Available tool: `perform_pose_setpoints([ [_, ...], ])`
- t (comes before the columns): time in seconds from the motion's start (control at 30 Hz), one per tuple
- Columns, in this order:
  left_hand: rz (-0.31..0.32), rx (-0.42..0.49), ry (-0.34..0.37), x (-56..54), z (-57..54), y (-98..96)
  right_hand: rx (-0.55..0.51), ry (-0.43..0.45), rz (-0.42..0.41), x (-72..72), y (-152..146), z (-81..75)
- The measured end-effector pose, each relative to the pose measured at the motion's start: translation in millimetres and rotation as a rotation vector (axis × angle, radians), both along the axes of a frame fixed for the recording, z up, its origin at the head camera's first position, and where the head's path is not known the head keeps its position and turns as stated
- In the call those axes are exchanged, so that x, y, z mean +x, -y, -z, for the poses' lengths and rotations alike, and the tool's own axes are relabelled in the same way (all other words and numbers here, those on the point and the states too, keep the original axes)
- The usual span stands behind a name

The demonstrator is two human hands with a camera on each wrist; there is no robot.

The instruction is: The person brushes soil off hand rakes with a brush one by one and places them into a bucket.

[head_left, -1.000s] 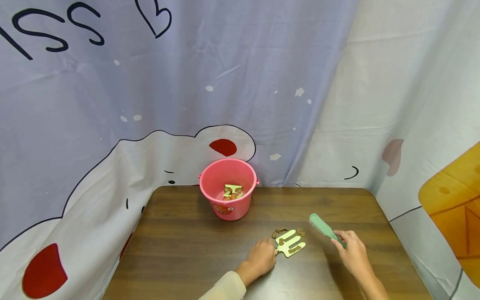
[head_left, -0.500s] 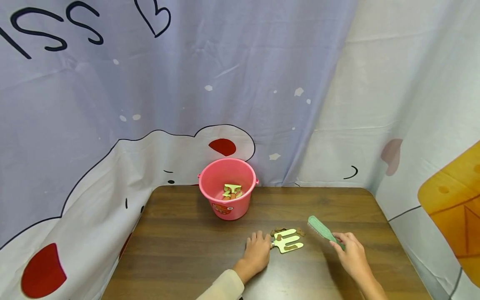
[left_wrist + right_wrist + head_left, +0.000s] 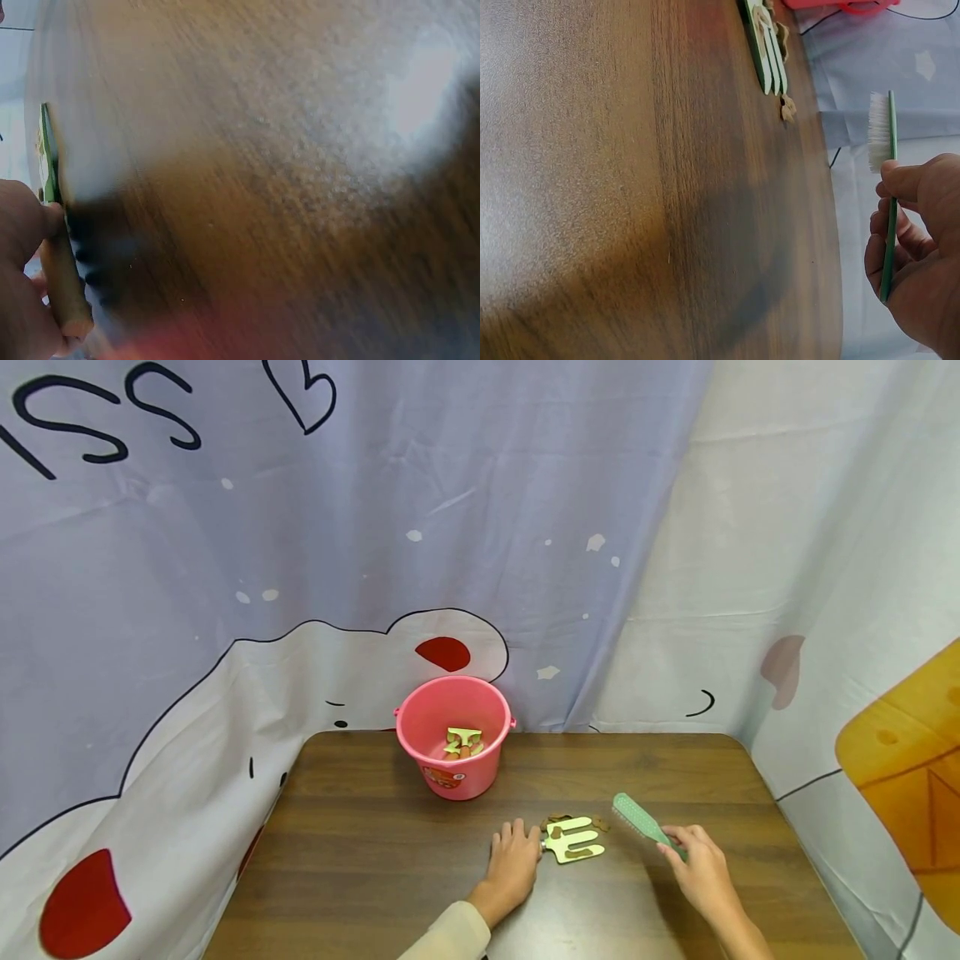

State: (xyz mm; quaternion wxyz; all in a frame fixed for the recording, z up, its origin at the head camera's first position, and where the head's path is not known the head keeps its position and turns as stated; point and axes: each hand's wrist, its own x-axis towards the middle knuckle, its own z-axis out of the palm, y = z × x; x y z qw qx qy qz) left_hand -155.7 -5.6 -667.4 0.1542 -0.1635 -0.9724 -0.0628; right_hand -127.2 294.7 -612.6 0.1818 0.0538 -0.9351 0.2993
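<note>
My left hand (image 3: 513, 864) holds the wooden handle (image 3: 64, 281) of a small garden fork low at the table. The pale green fork head (image 3: 573, 841) points right, with brown smears or bits on its tines. Brown curled scraps (image 3: 787, 109) lie just beyond the tines. To the right, my right hand (image 3: 703, 867) grips a green brush (image 3: 637, 817) by its handle, raised above the table. In the right wrist view, its white bristles (image 3: 879, 133) face left, apart from the fork.
A pink bucket (image 3: 453, 772) stands at the back of the wooden table (image 3: 360, 860). Inside it are light green tool heads (image 3: 465, 737) with brown handles. Printed curtains (image 3: 480, 510) hang directly behind the table and at its sides.
My left hand has shifted slightly left and up, drawing the garden fork with it, and the tines have turned more level. My right hand and the brush have barely moved.
</note>
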Motion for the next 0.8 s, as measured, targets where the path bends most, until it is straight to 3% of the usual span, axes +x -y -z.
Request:
perform_pose_setpoints([
  [0.4,0.001,-0.013,0.045,-4.3,-16.1,8.5,0.004,-0.031,-0.004,-0.7,3,2.3],
  [0.8,-0.008,-0.028,-0.076,-14.7,-38.9,25.4,-0.010,-0.069,-0.023,-4.0,11,-2.3],
])
